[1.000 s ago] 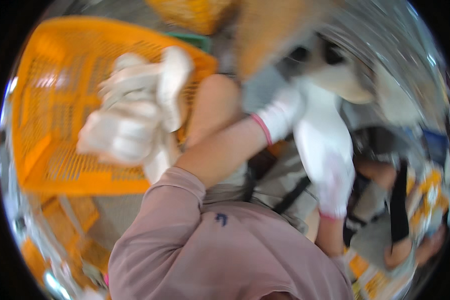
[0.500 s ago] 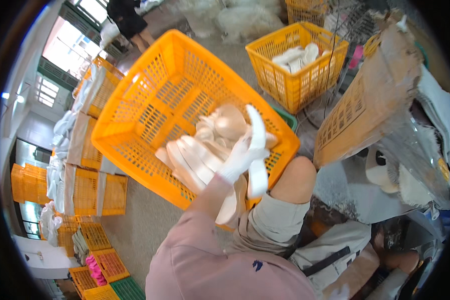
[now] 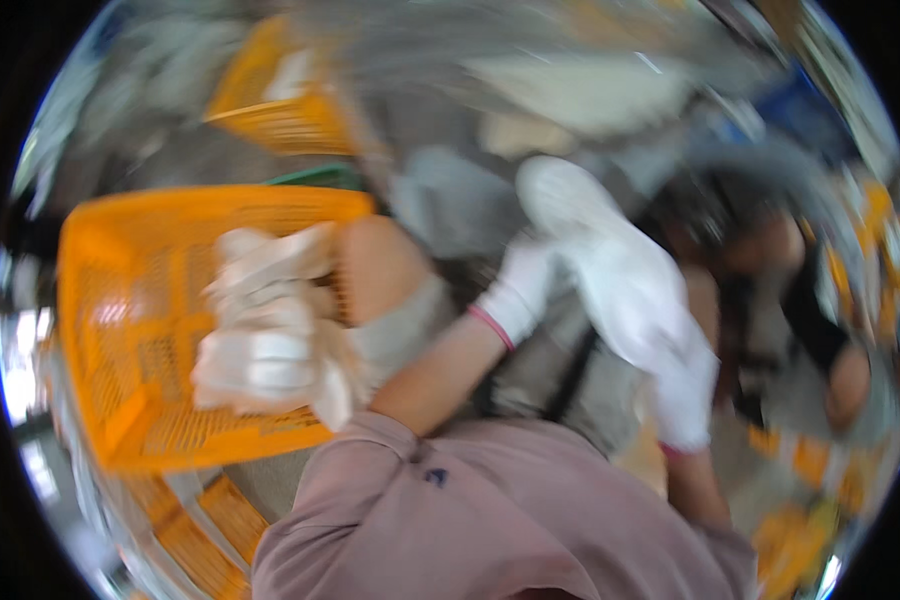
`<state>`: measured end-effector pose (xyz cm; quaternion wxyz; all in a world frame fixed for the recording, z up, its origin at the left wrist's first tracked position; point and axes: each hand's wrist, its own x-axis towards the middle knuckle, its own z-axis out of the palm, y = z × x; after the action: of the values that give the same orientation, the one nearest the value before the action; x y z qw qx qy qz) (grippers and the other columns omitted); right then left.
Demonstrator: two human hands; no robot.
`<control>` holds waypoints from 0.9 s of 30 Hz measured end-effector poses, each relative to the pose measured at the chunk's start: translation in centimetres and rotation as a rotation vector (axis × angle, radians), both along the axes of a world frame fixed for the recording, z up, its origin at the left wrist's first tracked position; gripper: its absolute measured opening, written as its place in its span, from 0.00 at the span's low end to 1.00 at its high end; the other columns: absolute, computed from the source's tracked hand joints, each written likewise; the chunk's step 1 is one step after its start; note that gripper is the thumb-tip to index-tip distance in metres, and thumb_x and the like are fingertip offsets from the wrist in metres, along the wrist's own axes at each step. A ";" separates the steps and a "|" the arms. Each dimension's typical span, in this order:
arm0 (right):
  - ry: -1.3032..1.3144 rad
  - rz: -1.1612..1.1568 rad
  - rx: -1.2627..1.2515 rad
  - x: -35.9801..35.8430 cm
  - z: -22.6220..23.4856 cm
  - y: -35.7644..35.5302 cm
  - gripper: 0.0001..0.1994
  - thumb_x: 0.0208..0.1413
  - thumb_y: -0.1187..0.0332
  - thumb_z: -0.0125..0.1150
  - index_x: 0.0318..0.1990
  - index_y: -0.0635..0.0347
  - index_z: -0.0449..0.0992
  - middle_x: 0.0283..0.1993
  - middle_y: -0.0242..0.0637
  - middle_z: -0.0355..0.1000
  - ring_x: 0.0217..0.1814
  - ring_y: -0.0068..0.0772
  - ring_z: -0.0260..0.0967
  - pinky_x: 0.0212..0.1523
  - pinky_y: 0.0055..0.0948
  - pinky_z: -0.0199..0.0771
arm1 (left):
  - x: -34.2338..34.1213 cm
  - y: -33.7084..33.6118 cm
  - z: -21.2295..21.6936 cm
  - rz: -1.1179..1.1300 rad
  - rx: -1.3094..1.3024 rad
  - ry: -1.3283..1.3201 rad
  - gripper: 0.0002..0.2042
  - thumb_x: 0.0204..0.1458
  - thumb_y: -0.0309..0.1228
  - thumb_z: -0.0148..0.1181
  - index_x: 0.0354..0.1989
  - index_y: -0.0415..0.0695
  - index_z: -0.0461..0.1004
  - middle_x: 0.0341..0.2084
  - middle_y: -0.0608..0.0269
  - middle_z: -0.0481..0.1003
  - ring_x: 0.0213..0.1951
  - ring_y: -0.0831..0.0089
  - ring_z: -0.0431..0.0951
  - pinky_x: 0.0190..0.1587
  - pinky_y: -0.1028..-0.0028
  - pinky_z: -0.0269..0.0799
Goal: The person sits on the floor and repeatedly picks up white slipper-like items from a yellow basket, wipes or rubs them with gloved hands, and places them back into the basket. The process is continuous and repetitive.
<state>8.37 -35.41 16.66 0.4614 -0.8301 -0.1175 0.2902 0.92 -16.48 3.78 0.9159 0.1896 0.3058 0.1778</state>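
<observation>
A white shoe sole (image 3: 598, 250) is held slantwise over my lap, blurred by motion. My left hand (image 3: 526, 278), in a white glove with a pink cuff, grips its left edge. At the sole's lower right end, my gloved right hand (image 3: 682, 385) closes on it; white glove and white sole partly blend there. To the left stands a large orange crate (image 3: 130, 300), tilted against my bare knee. Pale soles (image 3: 270, 335) lie piled in its right half.
Behind the big crate is a smaller orange crate (image 3: 300, 120) with white pieces in it, and a green rim (image 3: 315, 178) in front. Another person's bare leg (image 3: 846, 385) shows at the right. Grey and pale sheet material, smeared by motion, fills the far side.
My view has turned right, so the large crate now appears farther left. My left hand has carried the sole out of the crate to my lap, where my right hand also grips it.
</observation>
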 end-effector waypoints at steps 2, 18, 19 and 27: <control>-0.238 0.086 -0.011 -0.5 -0.6 -0.1 0.23 0.65 0.69 0.62 0.65 0.71 0.71 0.55 0.42 0.79 0.57 0.33 0.74 0.58 0.34 0.74 | 4.2 -0.4 0.8 -0.022 -0.150 0.099 0.18 0.68 0.34 0.60 0.61 0.35 0.74 0.52 0.48 0.80 0.53 0.62 0.82 0.60 0.64 0.79; -0.931 0.500 0.040 14.9 -8.5 20.3 0.08 0.53 0.68 0.63 0.40 0.57 0.82 0.43 0.48 0.80 0.45 0.56 0.78 0.46 0.48 0.78 | -1.0 13.0 0.1 -0.281 0.723 0.489 0.22 0.66 0.35 0.64 0.64 0.40 0.74 0.46 0.60 0.84 0.45 0.70 0.85 0.47 0.74 0.80; -0.856 0.482 0.063 14.7 -8.5 20.4 0.11 0.54 0.67 0.63 0.43 0.58 0.81 0.45 0.49 0.80 0.48 0.57 0.78 0.48 0.47 0.78 | -1.2 11.9 0.5 -0.289 0.777 0.320 0.17 0.63 0.29 0.67 0.60 0.39 0.78 0.46 0.63 0.83 0.43 0.78 0.82 0.45 0.76 0.78; -0.463 0.170 0.104 9.6 -3.9 11.9 0.38 0.53 0.62 0.70 0.70 0.71 0.66 0.63 0.63 0.73 0.66 0.58 0.74 0.65 0.42 0.75 | 12.1 4.3 -2.3 0.298 0.343 0.040 0.20 0.61 0.34 0.69 0.56 0.32 0.76 0.48 0.59 0.80 0.44 0.71 0.81 0.47 0.70 0.78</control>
<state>17.95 -23.48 12.75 0.4382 -0.8367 -0.3043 0.1236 12.99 -12.14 1.45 0.8277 0.2985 0.3140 0.3567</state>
